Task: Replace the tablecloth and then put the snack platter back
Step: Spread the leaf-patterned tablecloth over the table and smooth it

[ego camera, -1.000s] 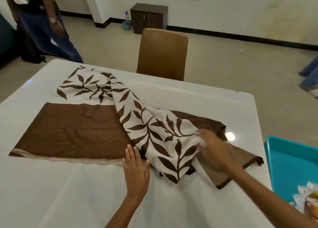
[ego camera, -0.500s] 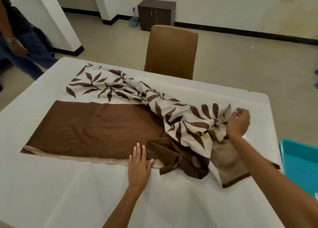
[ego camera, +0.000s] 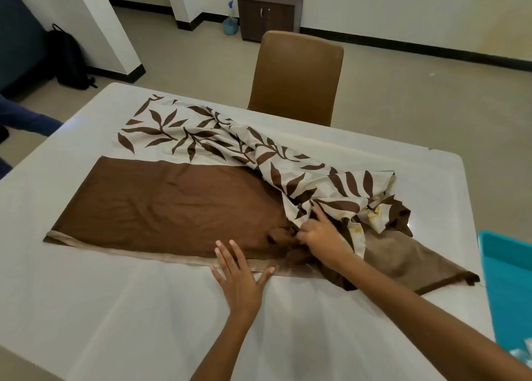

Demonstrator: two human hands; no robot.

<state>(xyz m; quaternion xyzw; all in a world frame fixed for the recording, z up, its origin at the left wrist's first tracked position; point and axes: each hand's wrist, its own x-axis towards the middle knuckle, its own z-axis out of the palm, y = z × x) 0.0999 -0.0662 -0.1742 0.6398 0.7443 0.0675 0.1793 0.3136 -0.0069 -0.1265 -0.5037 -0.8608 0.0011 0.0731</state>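
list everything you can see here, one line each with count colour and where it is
tablecloth: 1, brown and cream leaf print, half spread on table, right end bunched
table: 1, white, foreground
chair: 1, tan, far side of table
tray: 1, teal, right edge
cabinet: 1, dark brown, back wall
spray bottle: 1, blue, left of cabinet
backpack: 1, black, floor left
left hand: 1, flat on cloth hem
right hand: 1, gripping bunched cloth

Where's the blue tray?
In the head view, the blue tray sits at the far right edge of the picture, just right of the white table, near the brown cloth's corner.
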